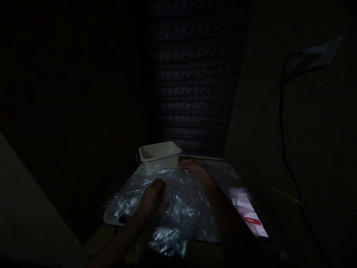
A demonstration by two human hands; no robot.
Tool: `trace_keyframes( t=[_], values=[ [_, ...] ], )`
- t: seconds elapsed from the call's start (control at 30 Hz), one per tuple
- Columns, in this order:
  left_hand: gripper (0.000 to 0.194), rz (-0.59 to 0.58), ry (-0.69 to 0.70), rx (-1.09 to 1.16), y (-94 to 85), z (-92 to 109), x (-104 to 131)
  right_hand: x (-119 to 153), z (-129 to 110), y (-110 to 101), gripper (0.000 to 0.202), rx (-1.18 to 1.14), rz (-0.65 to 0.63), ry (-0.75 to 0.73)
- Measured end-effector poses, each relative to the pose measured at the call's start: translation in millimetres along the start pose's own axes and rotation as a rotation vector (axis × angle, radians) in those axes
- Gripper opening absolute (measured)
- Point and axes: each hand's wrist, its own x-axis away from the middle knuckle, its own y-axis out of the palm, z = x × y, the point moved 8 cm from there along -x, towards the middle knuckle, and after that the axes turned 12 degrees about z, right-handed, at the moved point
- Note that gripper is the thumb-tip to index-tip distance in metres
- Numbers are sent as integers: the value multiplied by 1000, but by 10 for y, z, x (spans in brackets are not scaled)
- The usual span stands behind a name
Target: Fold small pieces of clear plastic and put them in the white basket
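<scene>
A crinkled clear plastic sheet (178, 201) covers much of a small table and hangs over its near edge. My left hand (154, 191) is closed over the middle of the sheet, its fingers curled round a bit of the plastic. Farther back, my right hand (193, 166) reaches to the right front corner of a cream plastic tub (161, 163). Its fingers point left and pinch the sheet, though dim light blurs the fingertips. The tub stands upright at the back of the table, with plastic lying against its front.
A lit phone screen (248, 214) glows right of my right forearm. A black cable (282, 130) hangs along the right wall. Behind the table is a dark patterned blind (192, 93) with a looped cord. A pale slanted panel (30, 208) stands at lower left. The room is very dark.
</scene>
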Motion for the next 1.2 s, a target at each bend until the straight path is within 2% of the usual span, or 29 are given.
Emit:
trace_keyframes(
  t=[0.13,0.27,0.47,0.73,1.0,1.1,1.2],
  values=[
    [21,24,-57,26,4,-60,9,-17,14,7,17,-66,8,5],
    [23,46,-153,63,-10,-136,5,-37,62,-18,18,-24,47,39],
    [16,17,-147,56,-8,-111,1,-78,64,-1,8,-39,95,4],
    [20,46,-190,53,-21,-164,12,-178,120,7,15,-22,151,-8],
    [12,90,-237,133,-55,-193,-2,-87,59,-37,13,11,88,-36],
    [11,92,-306,228,-37,-250,0,-131,106,-61,14,114,80,-54],
    [9,113,-462,397,0,-366,17,-189,177,-93,18,245,80,-67]
  ],
)
